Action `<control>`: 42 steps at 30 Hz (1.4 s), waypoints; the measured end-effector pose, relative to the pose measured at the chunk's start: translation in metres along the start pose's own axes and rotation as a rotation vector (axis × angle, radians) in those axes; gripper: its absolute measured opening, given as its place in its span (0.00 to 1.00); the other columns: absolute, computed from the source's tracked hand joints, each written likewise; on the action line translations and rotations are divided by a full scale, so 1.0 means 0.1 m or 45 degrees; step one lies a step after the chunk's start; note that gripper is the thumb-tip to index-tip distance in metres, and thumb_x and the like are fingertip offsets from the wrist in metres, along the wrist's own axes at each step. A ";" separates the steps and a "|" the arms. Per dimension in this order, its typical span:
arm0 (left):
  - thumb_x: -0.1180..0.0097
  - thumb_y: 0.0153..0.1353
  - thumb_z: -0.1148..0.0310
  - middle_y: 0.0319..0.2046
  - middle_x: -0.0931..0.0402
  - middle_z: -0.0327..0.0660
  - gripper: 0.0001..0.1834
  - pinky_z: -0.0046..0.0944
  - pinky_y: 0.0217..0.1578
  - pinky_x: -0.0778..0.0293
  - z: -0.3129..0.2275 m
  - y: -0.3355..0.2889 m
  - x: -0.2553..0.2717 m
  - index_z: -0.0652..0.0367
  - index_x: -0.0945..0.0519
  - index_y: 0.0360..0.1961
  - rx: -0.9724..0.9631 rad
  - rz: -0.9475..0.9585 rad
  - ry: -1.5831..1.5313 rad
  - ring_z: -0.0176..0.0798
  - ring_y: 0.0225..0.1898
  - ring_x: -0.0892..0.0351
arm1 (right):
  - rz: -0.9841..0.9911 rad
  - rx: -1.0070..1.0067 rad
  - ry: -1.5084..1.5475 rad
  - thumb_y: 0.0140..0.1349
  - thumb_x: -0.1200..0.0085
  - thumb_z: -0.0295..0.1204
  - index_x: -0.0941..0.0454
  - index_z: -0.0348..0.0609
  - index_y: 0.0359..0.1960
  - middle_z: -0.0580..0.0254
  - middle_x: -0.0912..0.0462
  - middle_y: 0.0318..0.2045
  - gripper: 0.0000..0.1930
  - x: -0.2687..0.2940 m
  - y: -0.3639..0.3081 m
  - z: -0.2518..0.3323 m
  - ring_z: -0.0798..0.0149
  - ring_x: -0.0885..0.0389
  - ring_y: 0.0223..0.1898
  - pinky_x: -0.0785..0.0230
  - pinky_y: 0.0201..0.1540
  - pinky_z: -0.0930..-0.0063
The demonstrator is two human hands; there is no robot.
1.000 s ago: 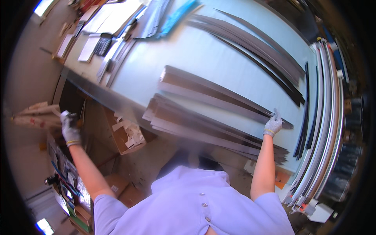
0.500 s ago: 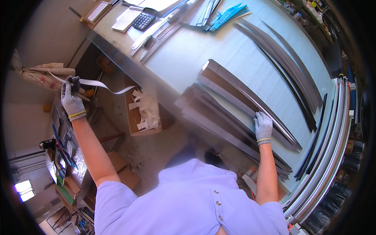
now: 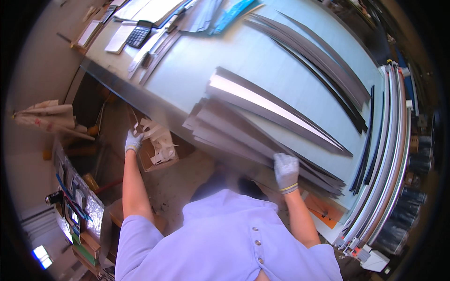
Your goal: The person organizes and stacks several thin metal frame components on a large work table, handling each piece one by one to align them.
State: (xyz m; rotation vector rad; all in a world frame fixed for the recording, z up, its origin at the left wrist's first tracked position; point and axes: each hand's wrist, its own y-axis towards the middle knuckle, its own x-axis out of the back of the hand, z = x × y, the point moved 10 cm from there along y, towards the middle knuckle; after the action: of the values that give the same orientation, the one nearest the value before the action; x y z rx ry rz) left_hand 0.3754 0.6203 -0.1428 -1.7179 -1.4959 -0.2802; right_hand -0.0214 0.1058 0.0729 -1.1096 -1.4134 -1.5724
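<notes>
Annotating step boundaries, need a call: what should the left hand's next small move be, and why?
Probably let go over the box: a thin white strip shows at the gloved left hand's fingertips, the hand is beside the box's opening, and similar pale strips lie inside. Blur hides how firmly it's held.

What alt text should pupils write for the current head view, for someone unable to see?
A person's gloved right hand is at a fanned stack of grey strips on a pale table; the gloved left hand is beside a box of cream scraps. Beyond the stack, a white band runs between grey edges; a calculator sits at upper left.
</notes>
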 end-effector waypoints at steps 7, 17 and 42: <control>0.39 0.61 0.61 0.61 0.30 0.58 0.32 0.46 0.65 0.37 -1.04 -0.86 0.10 0.69 0.29 0.62 -0.378 -0.889 0.252 0.55 0.63 0.31 | -0.144 -0.481 0.275 0.59 0.45 0.22 0.23 0.45 0.57 0.54 0.17 0.37 0.22 0.10 -0.51 -0.49 0.52 0.19 0.36 0.27 0.41 0.60; 0.37 0.57 0.68 0.66 0.33 0.44 0.32 0.54 0.66 0.41 -3.99 -3.11 -2.87 0.54 0.29 0.65 -1.485 0.177 0.402 0.56 0.67 0.37 | -0.669 -1.592 0.521 0.62 0.45 0.18 0.22 0.35 0.41 0.60 0.18 0.30 0.07 -0.13 -1.95 -2.74 0.71 0.24 0.30 0.28 0.37 0.73; 0.33 0.54 0.59 0.73 0.44 0.42 0.40 0.57 0.70 0.49 -4.31 -3.87 -4.53 0.43 0.33 0.69 -1.709 0.506 0.991 0.59 0.73 0.51 | -0.751 -1.902 0.459 0.54 0.37 0.27 0.14 0.38 0.34 0.49 0.14 0.33 0.08 -0.21 -2.40 -4.04 0.51 0.15 0.38 0.25 0.45 0.64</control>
State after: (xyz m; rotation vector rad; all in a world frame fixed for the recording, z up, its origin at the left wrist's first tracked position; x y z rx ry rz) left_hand 0.0492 -0.0209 0.0078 -2.3296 -0.2422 -1.7708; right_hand -0.2862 -0.2660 -0.0401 -1.0001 -0.0713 -3.2082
